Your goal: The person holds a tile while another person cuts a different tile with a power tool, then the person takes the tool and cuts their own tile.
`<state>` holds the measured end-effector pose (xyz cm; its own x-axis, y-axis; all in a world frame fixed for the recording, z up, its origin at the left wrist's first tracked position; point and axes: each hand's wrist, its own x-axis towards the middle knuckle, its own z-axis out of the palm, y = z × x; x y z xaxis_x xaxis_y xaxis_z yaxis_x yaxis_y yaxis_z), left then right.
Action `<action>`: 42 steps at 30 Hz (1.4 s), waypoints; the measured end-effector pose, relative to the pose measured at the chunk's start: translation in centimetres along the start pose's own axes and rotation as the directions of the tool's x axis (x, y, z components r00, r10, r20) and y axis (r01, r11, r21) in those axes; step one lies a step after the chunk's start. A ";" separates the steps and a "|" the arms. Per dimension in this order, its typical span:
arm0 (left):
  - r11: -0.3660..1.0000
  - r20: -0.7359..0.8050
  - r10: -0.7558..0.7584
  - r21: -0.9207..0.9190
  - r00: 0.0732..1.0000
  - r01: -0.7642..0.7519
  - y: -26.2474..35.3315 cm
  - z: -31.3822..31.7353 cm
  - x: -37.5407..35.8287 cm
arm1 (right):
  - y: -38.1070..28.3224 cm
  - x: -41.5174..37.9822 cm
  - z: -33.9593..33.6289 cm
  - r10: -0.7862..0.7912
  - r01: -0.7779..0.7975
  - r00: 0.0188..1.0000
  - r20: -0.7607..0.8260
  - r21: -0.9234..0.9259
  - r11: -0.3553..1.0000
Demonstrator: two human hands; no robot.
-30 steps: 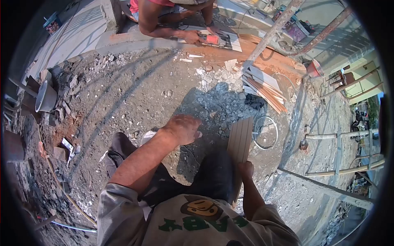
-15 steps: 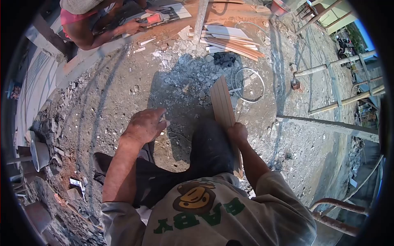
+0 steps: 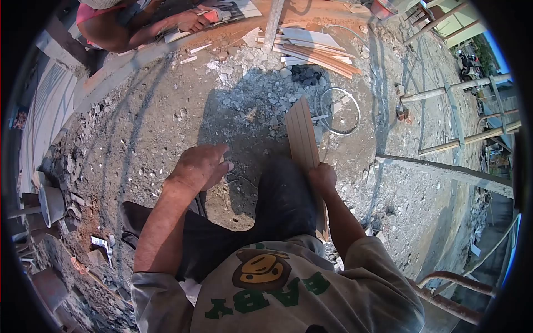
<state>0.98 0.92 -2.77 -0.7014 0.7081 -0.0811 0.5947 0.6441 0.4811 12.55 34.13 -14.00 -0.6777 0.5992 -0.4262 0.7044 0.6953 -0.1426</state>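
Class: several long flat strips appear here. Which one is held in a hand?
The ribbed strip gripped by the right hand, beside the knee; the other strips lie stacked on the ground.

You can see one long tile in your right hand, one wire ring, one gray bucket, and one pile of boards.

A long, narrow ribbed tile, pale beige with lengthwise grooves, is held at its side edge by the right hand. It slants forward over the rubble-strewn ground, its lower part hidden behind the leg.
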 end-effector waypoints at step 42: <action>0.994 0.203 -0.104 0.054 0.974 0.095 3.6 0.1 1.7 | 0.1 0.9 0.4 0.013 -0.015 1.000 -0.027 -0.058 0.998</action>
<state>1.95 4.42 -1.26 -0.6646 0.6814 -0.3065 0.5458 0.7229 0.4237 12.15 34.56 -14.79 -0.6736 0.6190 -0.4040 0.7011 0.7082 -0.0839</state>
